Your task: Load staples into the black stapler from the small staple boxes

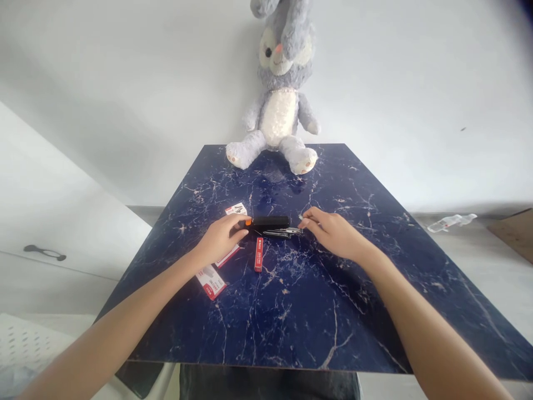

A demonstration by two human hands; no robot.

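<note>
A black stapler (271, 222) with an orange part at its rear lies sideways near the middle of the table, its top cover lifted away from the metal staple channel. My left hand (222, 238) is closed on the stapler's rear end, thumb and fingers on either side. At the front end of the channel, my right hand (328, 229) is pinched, fingertips together. A small pale bit shows at those fingertips, too small to name. Just below the stapler is a small red box (259, 255) with white print.
Red-and-white packaging cards (211, 282) lie under and beside my left hand, and another printed card (236, 209) is behind it. A grey plush rabbit (280, 111) sits at the far edge of the dark blue marbled table (300, 316). Clear plastic (452, 222) lies on the floor at right.
</note>
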